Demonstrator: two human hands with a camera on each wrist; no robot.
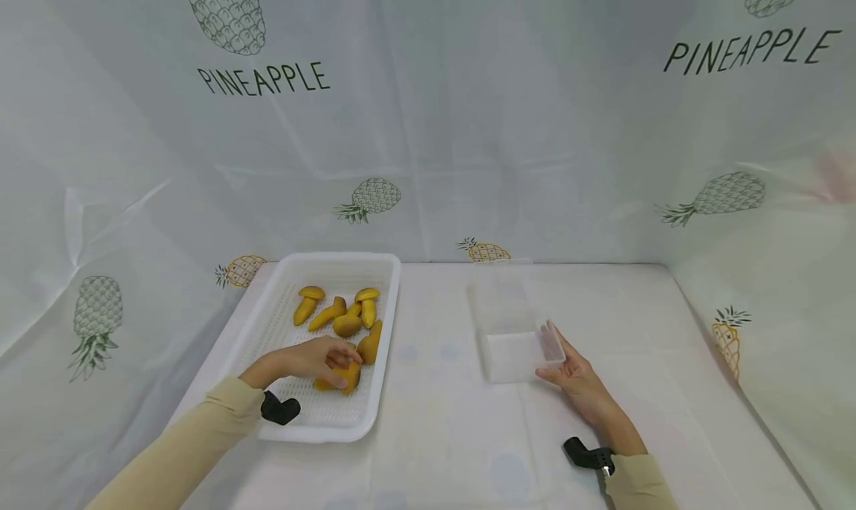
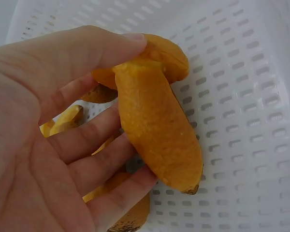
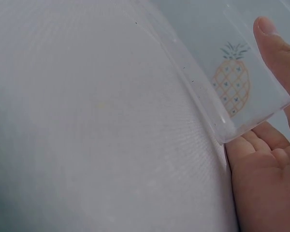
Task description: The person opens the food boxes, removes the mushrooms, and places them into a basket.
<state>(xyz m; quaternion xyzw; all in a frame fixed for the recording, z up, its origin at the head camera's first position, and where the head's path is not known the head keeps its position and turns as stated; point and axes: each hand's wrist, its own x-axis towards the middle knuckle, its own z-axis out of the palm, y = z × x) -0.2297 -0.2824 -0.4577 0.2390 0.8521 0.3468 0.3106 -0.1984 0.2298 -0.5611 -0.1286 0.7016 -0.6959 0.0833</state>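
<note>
My left hand (image 1: pixel 321 357) is low over the near right part of a white perforated basket (image 1: pixel 394 324). It grips a yellow-orange mushroom (image 2: pixel 159 125), thumb on the cap and fingers behind the stem. Other mushrooms (image 1: pixel 328 313) of the same yellow-brown lie in the basket, one of them (image 2: pixel 130 208) partly hidden behind my fingers. On the right, my right hand (image 1: pixel 578 383) holds the near right corner of a clear plastic box (image 1: pixel 511 355), thumb and fingers on either side of its wall. The box's lid (image 1: pixel 504 291) is folded open toward the back.
Basket and box stand side by side on a white-covered table (image 1: pixel 435 436), with a gap between them. A pale curtain (image 1: pixel 428 123) printed with pineapples rises at the table's back edge and along both sides.
</note>
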